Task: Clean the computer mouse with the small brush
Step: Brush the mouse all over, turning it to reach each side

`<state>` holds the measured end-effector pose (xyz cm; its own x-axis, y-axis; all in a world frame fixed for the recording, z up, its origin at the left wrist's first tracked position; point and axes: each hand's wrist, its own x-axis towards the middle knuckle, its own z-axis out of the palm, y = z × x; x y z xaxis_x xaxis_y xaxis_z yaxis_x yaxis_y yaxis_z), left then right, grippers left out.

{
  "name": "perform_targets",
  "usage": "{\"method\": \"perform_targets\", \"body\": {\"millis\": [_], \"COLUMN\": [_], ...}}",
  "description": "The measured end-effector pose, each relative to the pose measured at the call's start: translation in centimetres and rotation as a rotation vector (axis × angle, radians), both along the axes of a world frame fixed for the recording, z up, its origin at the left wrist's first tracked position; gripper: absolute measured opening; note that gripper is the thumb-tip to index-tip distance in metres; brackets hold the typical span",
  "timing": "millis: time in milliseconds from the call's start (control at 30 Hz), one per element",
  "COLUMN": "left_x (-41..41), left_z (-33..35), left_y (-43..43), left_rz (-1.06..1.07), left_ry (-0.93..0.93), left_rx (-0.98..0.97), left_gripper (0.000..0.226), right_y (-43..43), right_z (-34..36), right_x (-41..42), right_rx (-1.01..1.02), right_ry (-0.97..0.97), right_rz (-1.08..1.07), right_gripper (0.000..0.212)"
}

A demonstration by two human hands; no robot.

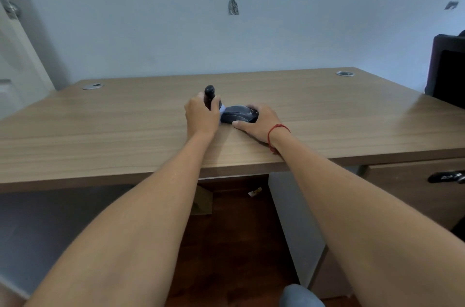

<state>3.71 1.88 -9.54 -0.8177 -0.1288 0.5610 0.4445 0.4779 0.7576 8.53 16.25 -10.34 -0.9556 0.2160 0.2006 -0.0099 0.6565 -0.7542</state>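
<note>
My left hand [201,115] is closed around the black handle of the small brush [210,96], its pale bristles touching the mouse [239,114] at 9 o'clock. My right hand [259,123] grips the mouse from 3 o'clock, on the wooden desk [125,118].

bare tabletop [100,125] lies open to the left of the left hand [201,118] and right of the right hand [259,123] — between them only the mouse [239,114] blocks passage.

Brush [210,97] bristles mostly behind left hand [201,115]
</note>
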Motion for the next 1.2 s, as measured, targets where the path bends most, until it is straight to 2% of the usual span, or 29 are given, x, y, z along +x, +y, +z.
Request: {"method": "perform_targets", "body": {"millis": [100,200,433,533,700,767,833,933,1000,1100,1200], "left_x": [-0.7,-1.1,-0.9,-1.0,-0.9,-0.7,-0.4,0.1,0.4,0.3,0.0], "left_z": [-0.4,-0.4,-0.5,-0.5,-0.6,-0.5,-0.3,0.1,0.2,0.1,-0.2], "left_y": [-0.5,-0.6,-0.4,-0.5,-0.6,-0.6,-0.5,-0.2,-0.1,-0.1,-0.1], "left_rz": [0.096,0.147,-0.027,-0.049,-0.100,-0.097,-0.072,-0.070,-0.111,-0.148,-0.094], "left_ry": [-0.116,-0.134,-0.148,-0.151,-0.159,-0.137,-0.091,-0.013,0.008,0.012,-0.002], "left_rx": [0.041,0.105,0.125,0.132,0.152,0.145,0.145,0.150,0.145,0.086,0.008], "left_gripper": [0.025,0.027,0.027,0.026,0.020,0.019,0.020,0.022,0.021,0.023,0.022], "right_y": [0.1,0.4,0.3,0.2,0.5,0.4,0.1,-0.3,-0.4,-0.5,-0.3], "right_z": [0.1,0.3,0.2,0.0,0.1,0.2,0.4,0.4,0.2,0.1,0.1], "right_x": [0.1,0.2,-0.1,-0.3,-0.7,-0.7,-0.4,0.1,0.2,0.0,-0.2], "right_rx": [-0.040,-0.106,-0.151,-0.161,-0.113,-0.130,-0.141,-0.058,0.033,0.102,0.124], "right_ry": [-0.027,-0.024,0.015,0.049,0.023,0.015,0.007,-0.040,-0.076,-0.052,-0.040], "right_rz": [0.026,0.040,0.014,-0.062,-0.310,-0.289,-0.209,-0.125,-0.125,-0.142,-0.133], "right_gripper": [0.066,0.058,0.048,0.055,0.053,0.053,0.058,0.088,0.100,0.097,0.097]}}
